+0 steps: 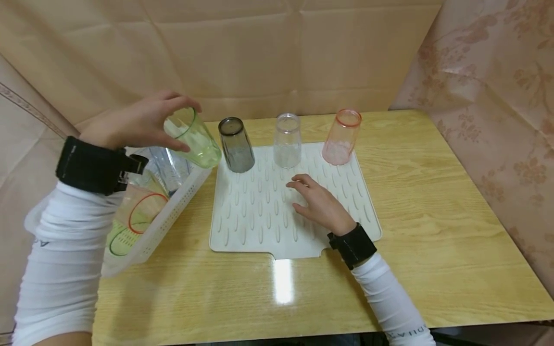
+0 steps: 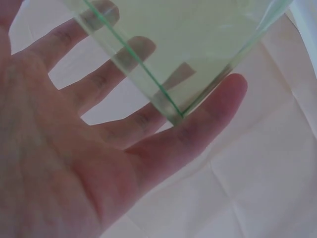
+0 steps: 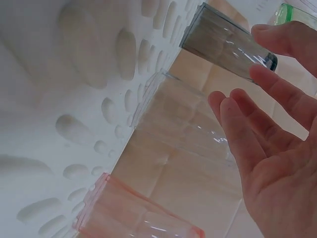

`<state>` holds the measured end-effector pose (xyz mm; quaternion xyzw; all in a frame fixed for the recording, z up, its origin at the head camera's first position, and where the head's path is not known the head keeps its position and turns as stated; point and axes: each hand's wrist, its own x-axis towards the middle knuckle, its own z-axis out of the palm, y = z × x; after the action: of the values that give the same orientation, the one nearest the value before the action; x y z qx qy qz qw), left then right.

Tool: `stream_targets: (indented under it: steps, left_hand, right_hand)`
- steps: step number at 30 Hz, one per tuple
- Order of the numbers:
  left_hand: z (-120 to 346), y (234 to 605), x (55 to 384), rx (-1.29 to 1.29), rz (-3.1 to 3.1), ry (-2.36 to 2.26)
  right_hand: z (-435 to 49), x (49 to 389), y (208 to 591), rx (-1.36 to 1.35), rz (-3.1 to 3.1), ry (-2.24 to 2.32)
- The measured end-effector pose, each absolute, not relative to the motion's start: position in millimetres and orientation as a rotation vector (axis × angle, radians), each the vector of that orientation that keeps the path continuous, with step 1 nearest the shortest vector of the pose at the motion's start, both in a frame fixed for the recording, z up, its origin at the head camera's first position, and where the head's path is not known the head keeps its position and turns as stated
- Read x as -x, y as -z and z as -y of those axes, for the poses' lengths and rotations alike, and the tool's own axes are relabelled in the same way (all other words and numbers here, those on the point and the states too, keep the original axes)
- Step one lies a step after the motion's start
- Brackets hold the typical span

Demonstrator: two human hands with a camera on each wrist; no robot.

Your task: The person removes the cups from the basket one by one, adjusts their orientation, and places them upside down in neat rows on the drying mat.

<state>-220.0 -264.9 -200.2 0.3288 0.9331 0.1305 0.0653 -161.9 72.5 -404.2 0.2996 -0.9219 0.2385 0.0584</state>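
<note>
My left hand point(image 1: 140, 120) grips a green transparent tumbler point(image 1: 201, 144) near its rim, thumb on one side and fingers on the other. The tumbler is tilted, between the basket and the mat in the head view. On the white drying mat point(image 1: 255, 242), three tumblers stand upside down in a row at the far side: dark grey point(image 1: 238, 151), clear point(image 1: 287, 144) and pink point(image 1: 339, 142). My right hand point(image 1: 320, 204) hovers over the mat in front of the clear tumbler, fingers loosely bent and holding nothing. In the right wrist view the fingers point(image 3: 282, 94) appear apart from the tumblers.
A white perforated basket point(image 1: 175, 211) stands at the left, partly hidden by my left arm. Inside are several transparent cups, one with a red rim point(image 1: 149, 211). The wooden table point(image 1: 433, 216) reaches to a beige cloth point(image 1: 242, 57) behind and a floral cloth point(image 1: 497, 110) on the right.
</note>
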Motion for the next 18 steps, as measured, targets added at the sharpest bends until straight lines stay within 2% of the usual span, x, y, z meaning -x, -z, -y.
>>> stream_targets:
  steps: [10,18]
  left_hand:
    - [260.3,220.8,211.7,-1.153,-2.841,-0.42]
    - [249.8,236.7,206.5,-1.068,-2.796,-0.483]
  right_hand:
    - [-72.1,164.7,404.9,-0.877,2.777,-0.807]
    - [-67.5,163.6,408.8,-0.842,2.734,-0.906]
